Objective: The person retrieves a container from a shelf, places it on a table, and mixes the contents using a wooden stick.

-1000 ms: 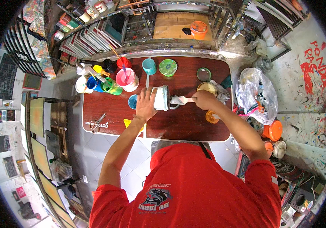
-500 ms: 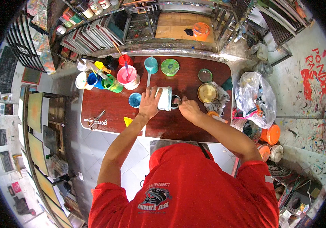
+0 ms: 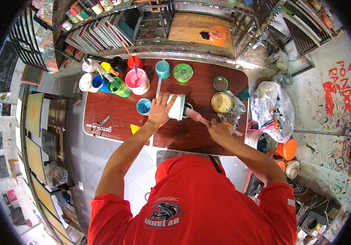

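Note:
My left hand [image 3: 159,109] is wrapped round a white tub [image 3: 176,107] tipped on its side, its mouth facing right. In my right hand [image 3: 219,131] is a spatula-like stick [image 3: 194,114] with a pinkish, paint-smeared end, which reaches to the tub's mouth. A small dark container [image 3: 188,106] sits right by that mouth, partly hidden by the tub and the stick. Just left of my left hand stands a cup of blue paint [image 3: 144,106]. A yellow scraper-like piece [image 3: 135,129] lies near the table's front edge.
Pots of paint, one pink [image 3: 136,79] and one green [image 3: 119,87], crowd the table's back left. A teal cup [image 3: 163,69] and green lid [image 3: 183,72] stand behind my hands. Right are a cream-filled tub [image 3: 222,102] and a grey cloth [image 3: 236,110]. Scissors [image 3: 100,125] lie left.
My right hand has moved right and toward me, drawing the stick back so that more of it shows. The left hand keeps the tub tipped in about the same place.

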Motion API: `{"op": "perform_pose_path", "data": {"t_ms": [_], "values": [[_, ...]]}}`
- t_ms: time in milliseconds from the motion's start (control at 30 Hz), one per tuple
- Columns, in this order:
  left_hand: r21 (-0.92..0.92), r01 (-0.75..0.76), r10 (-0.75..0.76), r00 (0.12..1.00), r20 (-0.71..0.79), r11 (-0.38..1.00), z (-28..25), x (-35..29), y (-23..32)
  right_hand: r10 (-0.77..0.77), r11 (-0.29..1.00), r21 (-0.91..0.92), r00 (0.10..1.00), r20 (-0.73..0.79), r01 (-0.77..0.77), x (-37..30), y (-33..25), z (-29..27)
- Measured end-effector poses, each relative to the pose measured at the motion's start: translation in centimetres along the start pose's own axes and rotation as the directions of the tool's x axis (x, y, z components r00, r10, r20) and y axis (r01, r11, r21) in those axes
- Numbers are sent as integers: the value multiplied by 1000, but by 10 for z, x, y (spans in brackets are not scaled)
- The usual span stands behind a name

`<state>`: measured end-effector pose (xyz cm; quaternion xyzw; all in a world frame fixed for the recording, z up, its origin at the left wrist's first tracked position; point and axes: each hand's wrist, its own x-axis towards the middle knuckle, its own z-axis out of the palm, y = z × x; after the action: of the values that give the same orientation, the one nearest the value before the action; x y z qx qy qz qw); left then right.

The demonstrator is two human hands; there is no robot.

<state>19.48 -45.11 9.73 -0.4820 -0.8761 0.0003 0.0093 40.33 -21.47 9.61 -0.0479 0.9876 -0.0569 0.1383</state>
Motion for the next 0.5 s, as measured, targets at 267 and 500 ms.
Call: {"op": "perform_pose_path", "data": {"t_ms": [267, 500], "values": [[-27, 2, -2, 1000, -9, 1000, -6, 4, 2, -76, 991, -114, 995, -60, 68, -21, -3, -24], [-56, 15, -19, 997, -74, 998, 2, -3, -2, 50, 997, -50, 997, -67, -53, -15, -19, -69]]}}
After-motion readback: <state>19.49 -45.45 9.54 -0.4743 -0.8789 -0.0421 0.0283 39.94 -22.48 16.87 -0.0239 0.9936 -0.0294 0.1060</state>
